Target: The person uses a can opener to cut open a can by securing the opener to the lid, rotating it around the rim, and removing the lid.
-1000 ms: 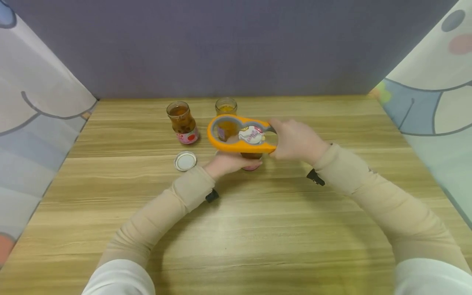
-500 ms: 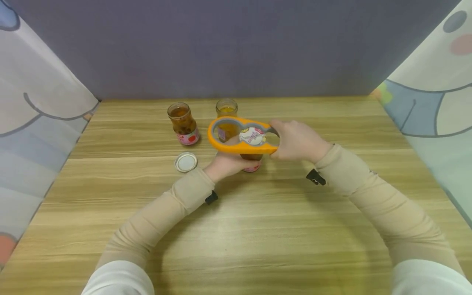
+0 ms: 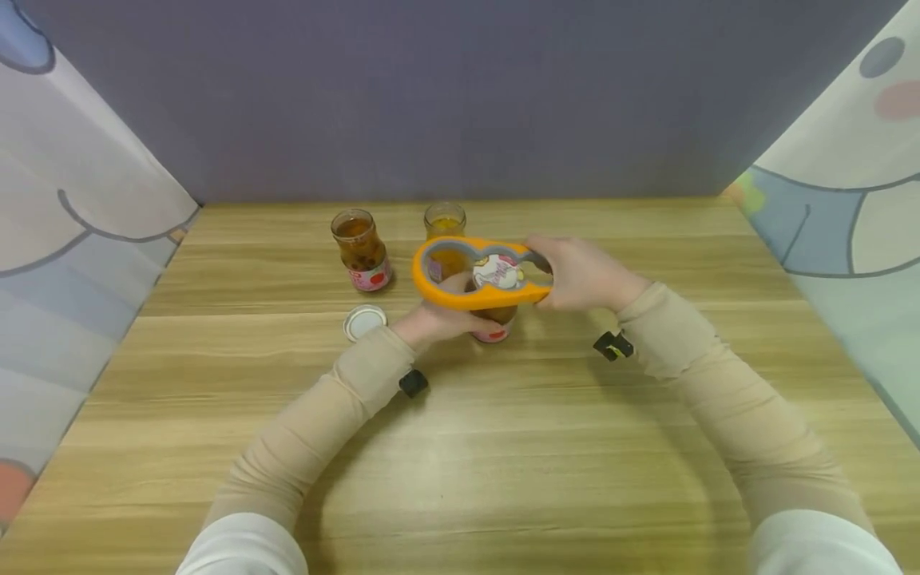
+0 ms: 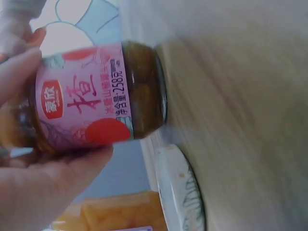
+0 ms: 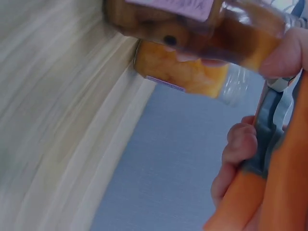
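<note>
My left hand [image 3: 434,321] grips a glass jar [image 4: 144,91] with a pink label [image 4: 79,98], its fingers and thumb around the jar's side. The jar stands on the table, filled with brown contents. An orange and grey jar opener [image 3: 470,300] lies level across its top. The opener's smaller ring surrounds the printed white lid [image 3: 498,272]; the larger ring points left over the left hand. My right hand [image 3: 589,275] holds the opener's handles from the right, fingers curled around them in the right wrist view. Part of the gripped jar is hidden under the opener.
A lidless jar of dark fruit [image 3: 362,251] stands at the back left. Another lidless jar, of yellow fruit [image 5: 183,72], stands behind the opener. A loose lid [image 3: 365,322] lies on the wooden table [image 3: 460,463]; the left wrist view shows a white and green lid [image 4: 180,187] beside the jar.
The head view has tilted slightly, shifting everything a little lower. The opener and both hands sit slightly further right. Both hands keep their holds.
</note>
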### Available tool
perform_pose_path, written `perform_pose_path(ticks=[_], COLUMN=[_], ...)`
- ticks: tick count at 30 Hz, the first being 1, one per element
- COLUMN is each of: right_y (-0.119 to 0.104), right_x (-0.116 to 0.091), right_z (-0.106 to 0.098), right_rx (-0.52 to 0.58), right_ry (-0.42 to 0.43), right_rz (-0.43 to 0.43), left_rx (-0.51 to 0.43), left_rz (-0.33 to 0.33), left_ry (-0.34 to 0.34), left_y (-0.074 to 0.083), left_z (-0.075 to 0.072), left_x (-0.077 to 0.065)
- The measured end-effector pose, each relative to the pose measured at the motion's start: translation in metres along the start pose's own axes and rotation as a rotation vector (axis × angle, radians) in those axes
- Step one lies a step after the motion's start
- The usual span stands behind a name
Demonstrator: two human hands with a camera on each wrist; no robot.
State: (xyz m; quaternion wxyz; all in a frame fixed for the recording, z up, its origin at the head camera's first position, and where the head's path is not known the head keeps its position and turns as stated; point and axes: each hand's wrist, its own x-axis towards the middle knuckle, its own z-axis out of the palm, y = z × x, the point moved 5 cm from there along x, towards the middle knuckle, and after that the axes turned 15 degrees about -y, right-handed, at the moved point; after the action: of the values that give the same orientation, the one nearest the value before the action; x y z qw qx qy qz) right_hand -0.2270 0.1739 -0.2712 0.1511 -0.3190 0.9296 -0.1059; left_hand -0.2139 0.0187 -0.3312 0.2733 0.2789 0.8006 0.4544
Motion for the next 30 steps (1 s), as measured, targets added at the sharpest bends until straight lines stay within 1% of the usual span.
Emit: perform_pose_path(ticks=[3, 5, 8, 10, 15, 21, 24, 28, 30], right_y=[0.001, 0.002, 0.003, 0.004, 0.006, 0.009, 0.010, 0.013, 0.016], right_x=[0.001, 0.001, 0.001, 0.001, 0.002, 0.002, 0.002, 0.000, -0.002], right_z=[0.002, 0.002, 0.005, 0.007, 0.013, 0.017, 0.019, 0.022, 0.024], right_rx=[0.032, 0.056, 0.100, 0.130, 0.197, 0.267, 0.289, 0.339, 0.381], right_ry=[0.013, 0.032, 0.063, 0.082, 0.101, 0.115, 0.121, 0.118, 0.117], right_rz=[-0.046, -0.069, -0.089, -0.097, -0.103, -0.104, -0.102, -0.091, -0.076], left_rx=[0.037, 0.068, 0.064, 0.044, -0.014, -0.038, -0.058, -0.085, -0.098], left_rz=[0.015, 0.035, 0.052, 0.068, 0.132, 0.159, 0.147, 0.085, 0.061], left_ry=[-0.027, -0.033, -0.043, -0.056, -0.085, -0.063, -0.063, -0.074, -0.084], left_y=[0.000, 0.001, 0.001, 0.001, 0.001, 0.000, -0.003, -0.008, -0.009], left_z=[-0.001, -0.001, -0.001, -0.001, 0.000, -0.001, -0.001, 0.001, 0.002], left_x=[0.001, 0.001, 0.001, 0.001, 0.002, 0.002, 0.002, 0.001, 0.001])
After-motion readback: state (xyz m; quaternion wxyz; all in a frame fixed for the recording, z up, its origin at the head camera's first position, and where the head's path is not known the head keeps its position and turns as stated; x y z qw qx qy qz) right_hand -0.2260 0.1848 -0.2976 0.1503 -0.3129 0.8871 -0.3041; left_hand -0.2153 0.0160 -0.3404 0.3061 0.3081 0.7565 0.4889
